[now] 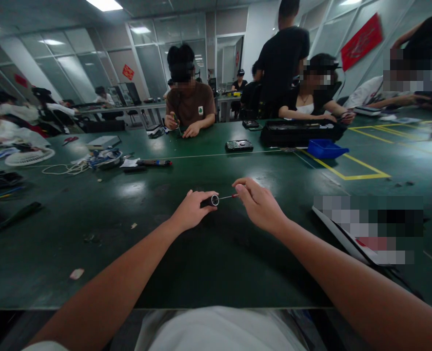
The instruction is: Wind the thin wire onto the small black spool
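My left hand [189,209] is closed around a small black cylinder [207,201], whose round, silver-rimmed end faces right. What the cylinder belongs to I cannot make out. A thin screwdriver [226,197] with a slim metal shaft and a red part near the fingers is gripped by my right hand [260,202]. Its tip meets, or nearly meets, the silver-rimmed end; contact cannot be made out. Most of the screwdriver's handle is hidden by the fingers. Both hands are just above the green table [208,263].
A hard drive [239,146] lies ahead, with a blue tray [325,148] to its right. A tool like a pen [155,163] and coiled cables [104,158] are at left. A white-edged flat object [342,234] lies by my right forearm. A co-worker [190,102] sits opposite, hands on the table.
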`<state>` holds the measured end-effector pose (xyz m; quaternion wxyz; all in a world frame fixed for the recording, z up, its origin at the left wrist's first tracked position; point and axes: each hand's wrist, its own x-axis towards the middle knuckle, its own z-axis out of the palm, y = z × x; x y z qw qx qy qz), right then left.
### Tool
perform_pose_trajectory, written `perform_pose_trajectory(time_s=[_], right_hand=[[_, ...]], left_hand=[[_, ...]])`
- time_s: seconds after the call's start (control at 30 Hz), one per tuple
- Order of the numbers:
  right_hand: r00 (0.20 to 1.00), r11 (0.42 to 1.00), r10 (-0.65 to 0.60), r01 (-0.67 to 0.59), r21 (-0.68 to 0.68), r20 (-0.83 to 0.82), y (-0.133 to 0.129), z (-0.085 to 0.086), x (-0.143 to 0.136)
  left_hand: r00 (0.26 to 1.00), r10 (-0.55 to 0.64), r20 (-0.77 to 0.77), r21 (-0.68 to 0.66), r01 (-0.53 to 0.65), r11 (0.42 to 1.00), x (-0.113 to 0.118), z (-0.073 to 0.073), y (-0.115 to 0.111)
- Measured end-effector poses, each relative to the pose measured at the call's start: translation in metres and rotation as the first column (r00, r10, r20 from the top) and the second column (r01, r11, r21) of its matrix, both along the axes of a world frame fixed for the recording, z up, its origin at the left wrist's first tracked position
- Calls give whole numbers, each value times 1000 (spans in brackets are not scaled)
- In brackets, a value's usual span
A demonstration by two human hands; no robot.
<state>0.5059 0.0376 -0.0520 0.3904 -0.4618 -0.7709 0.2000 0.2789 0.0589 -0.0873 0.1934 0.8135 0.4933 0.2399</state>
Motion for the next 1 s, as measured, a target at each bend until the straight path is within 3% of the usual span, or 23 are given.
perform_pose_trajectory(time_s=[0.3, 0.53, 0.7, 0.8, 0.87, 0.93, 1.0], right_hand=[[994, 999, 1, 3, 41, -109, 3, -7, -1], [998, 999, -32, 32, -11, -46, 2, -3, 0], [980, 999, -35, 32, -16, -196, 5, -9, -2], [910, 992, -32, -21, -123, -414, 14, -15, -2], [808, 966, -81, -79, -244, -584, 22, -20, -1], [736, 917, -142, -153, -367, -662, 30, -24, 2], [715, 905, -176, -154, -397, -677, 34, -26, 4]], left_hand=[[1000, 24, 20, 19, -25, 1000, 0, 2, -1], [1000, 19, -3, 2, -19, 1000, 0, 1, -1], [999, 49, 17, 19, -49, 999, 0, 1, 0], [999, 39, 8, 27, -40, 999, 0, 1, -1], [1000, -7, -15, 51, 8, 999, 0, 2, -1], [998, -42, -35, 78, 45, 996, -1, 2, -1], [998, -45, -41, 90, 49, 995, -2, 2, -1]])
